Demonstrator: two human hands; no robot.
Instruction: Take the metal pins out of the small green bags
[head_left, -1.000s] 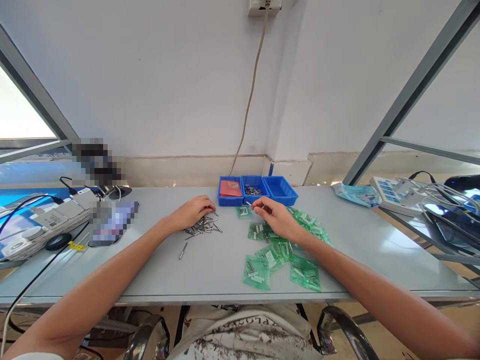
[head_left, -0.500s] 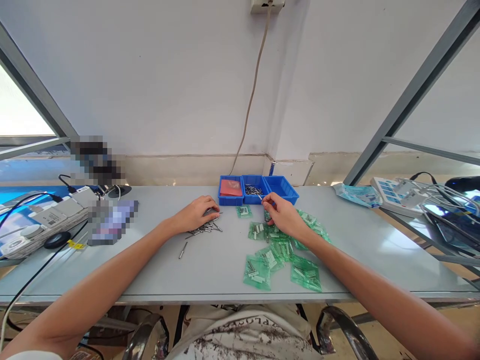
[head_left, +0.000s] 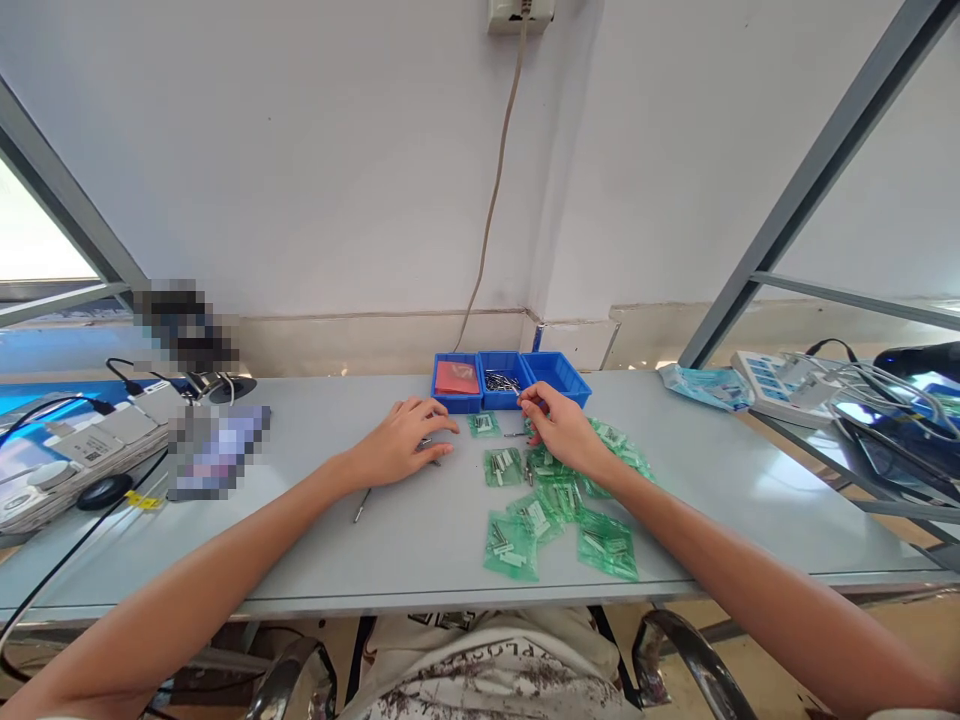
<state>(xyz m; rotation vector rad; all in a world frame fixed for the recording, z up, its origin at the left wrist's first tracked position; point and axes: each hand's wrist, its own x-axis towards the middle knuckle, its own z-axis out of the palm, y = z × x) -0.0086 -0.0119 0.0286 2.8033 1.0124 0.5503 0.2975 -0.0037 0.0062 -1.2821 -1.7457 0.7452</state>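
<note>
At centre frame, the left hand (head_left: 401, 440) spreads, fingers apart, over metal pins (head_left: 425, 442); the right hand (head_left: 559, 428) pinches a slim rod (head_left: 518, 394), which could drop among green bags (head_left: 511, 545) should its pinch slacken.

Three bins (head_left: 504, 402) in a row at the back of the bench (head_left: 322, 560), before the wall (head_left: 337, 180) — packets (head_left: 457, 378) in the left bin, metal pins (head_left: 501, 381) in the middle one. Left hand (head_left: 401, 440) over more pins, front-left of the bins; a lone pin (head_left: 361, 507) lies nearer the bench edge. Right hand (head_left: 556, 430) just before the right bin, bags (head_left: 559, 495) beneath and in front — cables (head_left: 892, 390) far right.
</note>
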